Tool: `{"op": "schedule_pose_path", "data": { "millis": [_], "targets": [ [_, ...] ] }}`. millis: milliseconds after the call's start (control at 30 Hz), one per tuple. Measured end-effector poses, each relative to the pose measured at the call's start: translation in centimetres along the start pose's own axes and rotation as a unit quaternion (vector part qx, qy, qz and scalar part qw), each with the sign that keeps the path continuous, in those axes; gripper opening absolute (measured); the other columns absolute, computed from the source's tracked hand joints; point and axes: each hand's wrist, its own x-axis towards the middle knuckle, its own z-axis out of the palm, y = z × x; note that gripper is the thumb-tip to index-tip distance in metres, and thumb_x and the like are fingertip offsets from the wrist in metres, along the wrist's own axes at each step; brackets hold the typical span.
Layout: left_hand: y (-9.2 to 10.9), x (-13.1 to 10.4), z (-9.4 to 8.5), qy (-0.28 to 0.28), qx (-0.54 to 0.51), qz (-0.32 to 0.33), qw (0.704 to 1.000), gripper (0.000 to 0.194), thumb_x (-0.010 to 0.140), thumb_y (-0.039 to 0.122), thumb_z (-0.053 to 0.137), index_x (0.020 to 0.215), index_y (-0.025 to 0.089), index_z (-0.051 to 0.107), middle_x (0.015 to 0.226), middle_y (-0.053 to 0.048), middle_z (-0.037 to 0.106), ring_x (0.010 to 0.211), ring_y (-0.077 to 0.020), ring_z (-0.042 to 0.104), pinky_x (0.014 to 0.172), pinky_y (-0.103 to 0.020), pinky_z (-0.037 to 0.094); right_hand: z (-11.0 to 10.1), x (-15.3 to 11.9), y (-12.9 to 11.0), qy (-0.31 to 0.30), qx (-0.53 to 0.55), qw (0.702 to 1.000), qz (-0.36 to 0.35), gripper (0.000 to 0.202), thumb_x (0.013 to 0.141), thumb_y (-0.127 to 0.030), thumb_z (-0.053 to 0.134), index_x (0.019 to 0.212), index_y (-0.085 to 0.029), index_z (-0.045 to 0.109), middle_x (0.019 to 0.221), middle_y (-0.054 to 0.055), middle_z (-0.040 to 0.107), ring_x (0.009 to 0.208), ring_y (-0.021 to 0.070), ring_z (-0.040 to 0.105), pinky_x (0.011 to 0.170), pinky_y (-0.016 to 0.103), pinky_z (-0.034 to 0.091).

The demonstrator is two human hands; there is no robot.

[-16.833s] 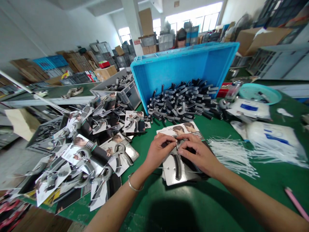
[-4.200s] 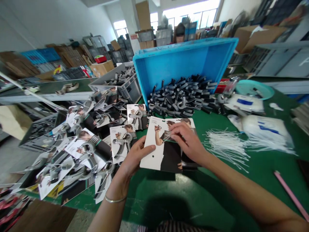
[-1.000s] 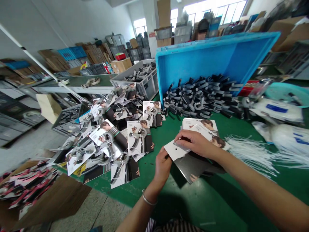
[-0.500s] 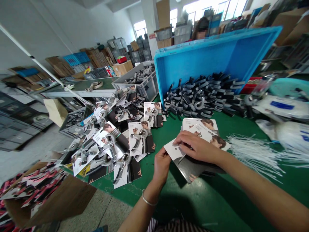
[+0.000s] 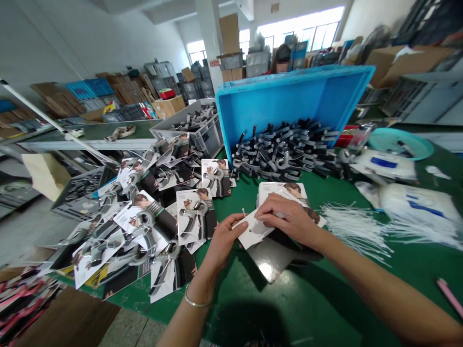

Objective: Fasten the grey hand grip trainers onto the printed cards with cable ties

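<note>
My left hand (image 5: 224, 237) grips the near-left edge of a printed backing card (image 5: 259, 250), thumb on top. A thin white cable tie (image 5: 243, 212) pokes up by its fingertips. My right hand (image 5: 289, 219) is over the card, with thumb and fingers pinched close to its surface; what they hold is hidden. Under and behind lies a stack of similar cards (image 5: 265, 189). To the left are hand grip exercisers fastened on cards (image 5: 195, 217), spread in an overlapping heap. Loose white cable ties (image 5: 352, 229) lie to the right of my right hand.
A blue crate (image 5: 278, 99) stands tipped up behind a pile of loose grip handles (image 5: 285, 149). A grey crate (image 5: 213, 135) holds more parts. White plastic bags (image 5: 415, 205) and a turquoise basin (image 5: 401, 140) are on the right. Beyond the blue crate, a person (image 5: 282, 60) is partly visible.
My left thumb has come onto the card's top, and a cable tie end now shows there. My right fingers have drawn into a pinch. The view has swung to the right.
</note>
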Motion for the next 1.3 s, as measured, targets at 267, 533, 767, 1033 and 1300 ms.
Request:
{"op": "schedule_pose_path", "data": {
  "millis": [267,533,767,1033,1300],
  "targets": [
    [0.3,-3.0,2.5,0.044,0.061,-0.017,0.997,0.057,0.083,0.046,0.071,0.129,0.018,0.054,0.076,0.001,0.068,0.051,-0.0109,0.057,0.045,-0.019,0.044,-8.4,-5.6,13.1,0.167,-0.224,0.909,0.308,0.032,0.102,-0.031,0.036,0.117,-0.015,0.059,0.099,0.011,0.068,0.079,0.0207,0.065,0.075,0.035,0.052],
    [-0.7,-3.5,4.5,0.029,0.181,-0.070,0.981,0.069,0.084,0.055,0.066,0.138,0.014,0.054,0.050,0.006,0.055,0.040,-0.0115,0.049,0.039,-0.019,0.036,-5.1,-3.0,25.0,0.030,-0.290,0.897,0.331,0.038,0.093,-0.034,0.062,0.126,-0.015,0.059,0.129,0.014,0.058,0.111,0.0256,0.060,0.094,0.044,0.050],
    [-0.6,-3.5,6.0,0.055,0.182,-0.092,0.978,0.071,0.083,0.056,0.065,0.139,0.013,0.055,0.048,0.009,0.046,0.037,-0.0101,0.043,0.036,-0.019,0.036,-7.0,-2.2,26.6,-0.006,-0.343,0.884,0.318,0.044,0.090,-0.020,0.056,0.133,-0.013,0.056,0.126,0.018,0.057,0.115,0.0312,0.054,0.100,0.044,0.044],
    [-1.0,-4.7,5.0,-0.013,0.126,-0.110,0.986,0.079,0.089,0.064,0.054,0.149,0.015,0.040,0.058,0.001,0.064,0.041,-0.0114,0.051,0.039,-0.019,0.037,-9.3,3.0,27.6,0.014,-0.415,0.854,0.313,0.061,0.084,-0.019,0.054,0.142,-0.007,0.041,0.145,0.024,0.043,0.126,0.0415,0.040,0.102,0.054,0.036],
    [-1.9,-4.8,1.6,0.038,0.109,-0.047,0.992,0.072,0.091,0.056,0.057,0.145,0.011,0.042,0.062,0.000,0.066,0.041,-0.0097,0.048,0.043,-0.020,0.037,-9.1,0.7,25.7,0.038,-0.430,0.831,0.349,0.052,0.085,-0.030,0.062,0.128,-0.006,0.045,0.135,0.027,0.044,0.109,0.0373,0.055,0.091,0.045,0.043]
  ]
}}
